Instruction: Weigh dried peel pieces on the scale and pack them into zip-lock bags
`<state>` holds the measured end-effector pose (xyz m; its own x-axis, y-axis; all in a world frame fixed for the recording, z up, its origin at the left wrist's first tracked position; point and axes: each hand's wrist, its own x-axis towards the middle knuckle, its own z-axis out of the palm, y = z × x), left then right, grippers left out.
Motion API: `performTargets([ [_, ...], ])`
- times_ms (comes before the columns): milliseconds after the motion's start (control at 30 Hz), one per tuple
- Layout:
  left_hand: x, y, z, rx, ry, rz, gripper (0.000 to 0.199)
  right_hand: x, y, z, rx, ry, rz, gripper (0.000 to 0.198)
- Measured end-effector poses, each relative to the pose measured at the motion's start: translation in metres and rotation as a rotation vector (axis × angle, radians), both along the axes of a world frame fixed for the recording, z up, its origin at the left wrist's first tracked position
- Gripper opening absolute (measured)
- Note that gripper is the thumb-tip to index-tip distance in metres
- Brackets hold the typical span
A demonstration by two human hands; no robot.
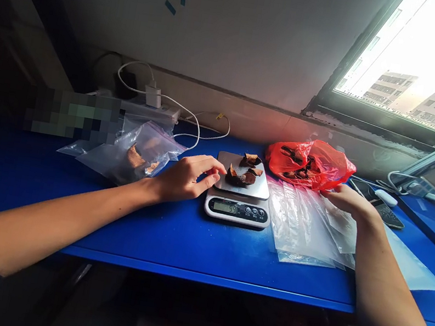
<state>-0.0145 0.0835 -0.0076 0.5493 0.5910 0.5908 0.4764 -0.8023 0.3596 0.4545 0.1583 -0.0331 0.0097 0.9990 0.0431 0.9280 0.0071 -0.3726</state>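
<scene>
A white kitchen scale (209, 210) with a steel platform sits on the blue table, its display lit. Curled pieces of dried brown peel (245, 177) lie on the platform. My left hand (194, 177) is at the platform's left edge, thumb and index finger apart, fingertips beside the peel and nothing seen in them. To the right of the scale, an open red plastic bag (332, 163) contains more dark peel. My right hand (347, 199) grips the bag's lower right edge; its fingertips are partly hidden.
Clear zip bags (301, 233) lie flat right of the scale. Another zip bag (107, 158), with peel inside, lies on the left. A power strip (155, 112) with a white charger and cables is at the back. A phone (390, 215) rests far right on the blue table (170, 247).
</scene>
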Motion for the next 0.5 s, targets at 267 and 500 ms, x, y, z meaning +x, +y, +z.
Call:
performTargets([
  [267,0.0011,-0.0012,0.0009,-0.052,0.011,0.004,0.021,0.0016,-0.0013,0.0042,-0.061,0.039,-0.029,0.030],
  [500,0.0006,-0.0011,0.0010,-0.080,0.025,0.007,0.022,0.0000,-0.0022,0.0048,-0.064,0.073,-0.035,0.035],
])
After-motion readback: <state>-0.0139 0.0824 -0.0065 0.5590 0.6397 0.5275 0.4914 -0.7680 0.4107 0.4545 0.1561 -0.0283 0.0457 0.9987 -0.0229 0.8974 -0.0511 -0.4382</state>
